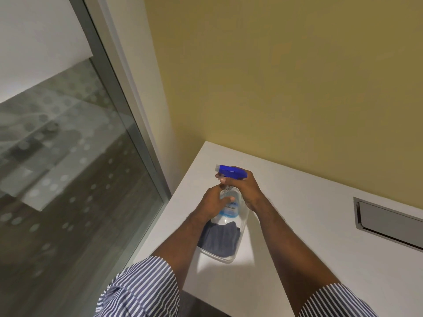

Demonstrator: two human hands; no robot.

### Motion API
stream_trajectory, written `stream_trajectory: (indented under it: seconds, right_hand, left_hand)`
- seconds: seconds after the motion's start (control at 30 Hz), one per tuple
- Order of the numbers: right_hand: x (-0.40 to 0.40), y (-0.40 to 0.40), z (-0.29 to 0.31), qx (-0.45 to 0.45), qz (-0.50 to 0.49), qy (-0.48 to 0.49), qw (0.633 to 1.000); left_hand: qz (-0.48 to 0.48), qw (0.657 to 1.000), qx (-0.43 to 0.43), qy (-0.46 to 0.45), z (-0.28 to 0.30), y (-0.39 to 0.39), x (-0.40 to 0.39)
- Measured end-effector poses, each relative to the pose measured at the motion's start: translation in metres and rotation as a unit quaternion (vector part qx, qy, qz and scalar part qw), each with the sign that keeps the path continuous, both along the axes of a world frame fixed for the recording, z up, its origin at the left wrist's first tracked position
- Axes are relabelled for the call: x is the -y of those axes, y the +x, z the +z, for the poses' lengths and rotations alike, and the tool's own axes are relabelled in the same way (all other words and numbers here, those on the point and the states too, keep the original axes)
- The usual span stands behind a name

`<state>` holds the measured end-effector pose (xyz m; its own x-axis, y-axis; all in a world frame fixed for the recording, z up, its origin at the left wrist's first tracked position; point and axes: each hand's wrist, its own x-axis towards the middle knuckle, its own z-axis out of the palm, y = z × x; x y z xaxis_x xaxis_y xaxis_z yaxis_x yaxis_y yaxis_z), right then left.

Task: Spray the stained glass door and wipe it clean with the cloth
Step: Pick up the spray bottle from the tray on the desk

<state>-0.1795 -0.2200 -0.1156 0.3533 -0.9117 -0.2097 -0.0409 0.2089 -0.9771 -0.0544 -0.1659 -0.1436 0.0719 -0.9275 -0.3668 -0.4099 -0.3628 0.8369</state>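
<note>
A clear spray bottle (229,208) with a blue trigger head (231,172) stands in a clear plastic tray (225,258) on the white table. My right hand (243,188) grips the bottle's neck just under the blue head. My left hand (214,202) wraps around the bottle's body from the left. A folded dark blue-grey cloth (219,237) lies in the tray, in front of the bottle. The glass door (68,179) fills the left side, with pale round spots across its pane.
The white table (309,213) sits in the corner against a yellow wall (286,76). A grey recessed flap (389,223) is set into the tabletop at the right. The door's grey metal frame (128,124) runs between the glass and the table.
</note>
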Motion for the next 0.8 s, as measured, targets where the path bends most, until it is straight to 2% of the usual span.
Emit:
stream_trajectory:
  seconds: [0.27, 0.37, 0.6, 0.8]
  right_hand:
    - [0.011, 0.002, 0.021, 0.003, -0.021, -0.005, 1.0]
    - [0.011, 0.002, 0.049, 0.03, -0.02, -0.036, 0.999]
    - [0.0, 0.017, 0.127, 0.159, -0.026, -0.084, 0.983]
    - [-0.032, 0.04, 0.192, 0.165, 0.05, -0.129, 0.977]
  left_hand:
    - [0.0, 0.999, -0.008, -0.046, 0.014, 0.001, 0.003]
    - [-0.012, 0.997, -0.012, -0.069, 0.028, 0.003, 0.004]
    - [0.003, 0.989, -0.067, -0.135, 0.084, 0.014, -0.005]
    - [0.029, 0.976, -0.092, -0.193, 0.137, 0.039, -0.039]
